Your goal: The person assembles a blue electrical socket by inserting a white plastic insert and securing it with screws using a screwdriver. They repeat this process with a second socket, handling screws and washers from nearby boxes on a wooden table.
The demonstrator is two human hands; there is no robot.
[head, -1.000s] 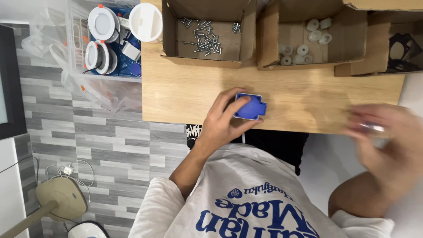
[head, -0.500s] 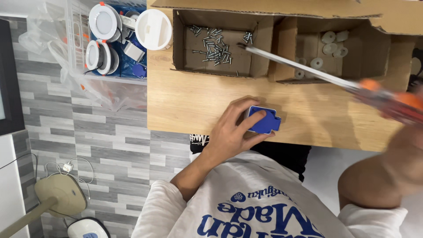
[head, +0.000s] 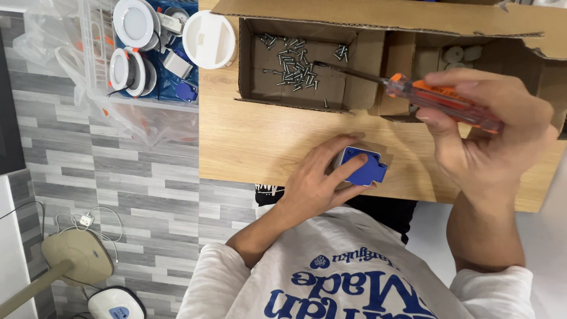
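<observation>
My left hand (head: 316,180) rests on the wooden table (head: 260,142) and holds a small blue plastic part (head: 363,166) against its surface near the front edge. My right hand (head: 487,133) grips a screwdriver (head: 440,101) with an orange see-through handle. Its dark shaft reaches left into a cardboard box (head: 298,97), and the tip lies among several loose screws (head: 292,68).
A second cardboard compartment (head: 531,65) at the right holds round white pieces (head: 460,54). A round white lid (head: 209,38) sits at the table's left edge. Left of the table stands a clear bin (head: 142,109) with round white lamp fittings (head: 134,22). A fan base (head: 77,257) stands on the grey floor.
My right hand has come in from the right with the screwdriver and its tip has moved into the screw box. My left hand stays on the blue part.
</observation>
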